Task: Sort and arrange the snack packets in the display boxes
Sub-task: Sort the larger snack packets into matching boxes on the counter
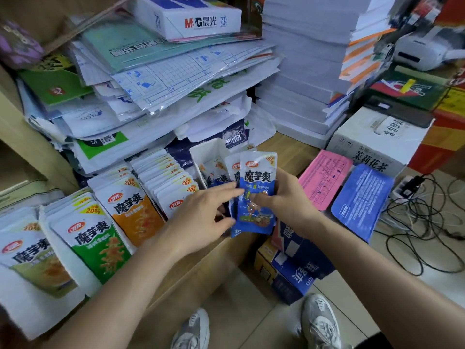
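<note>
Cluttered with leaning stacks of white paper (302,71) and plastic-wrapped stationery, a pale wooden table (289,144) carries a row of white cardboard display boxes (201,154) along its front edge. At the left stand olive-green snack packets (32,260), then bright green snack packets (95,248), orange snack packets (136,212) and a tight file of white-topped packets (168,177) seen mostly from their upper edges. Just right of these, above the front edge of the table, a small bunch of blue snack packets (258,187) is held upright between both hands, in front of the rightmost box, which already has a few blue ones inside. Right hand (284,195) grips the bunch from the right, thumb pressed on the front packet. Left hand (201,212) pinches the bunch's left edge between index finger and thumb. A pink printed sheet (324,180) and a blue printed sheet (362,197) lie to the right, beside a white carton (377,142). Below are grey sneakers (319,321) on the floor.
</note>
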